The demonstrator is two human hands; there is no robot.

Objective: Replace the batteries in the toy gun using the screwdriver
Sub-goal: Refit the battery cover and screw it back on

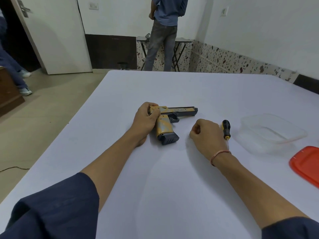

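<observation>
Table (172, 187): left hand (145, 119) grips toy gun (165, 125); right hand (205, 133) clenched; clear tub (269, 130), lid (307, 164) off.

The walls (259, 31) are white. A white door (57, 40) stands open on the left. The floor (43, 118) is tan. A small folding table (183, 39) stands by the far wall.

A plain room, home or small office rather than a fitted workshop. The white-covered counter (172, 187) lies under the left grip (146, 120). Far beyond that grip are a white door (57, 35), a wall switch (93, 6), speckled terrazzo skirting (224, 61), a folding table (183, 40) and a standing person (164, 23). A beige tiled floor (43, 104) lies to the grip's left.
</observation>
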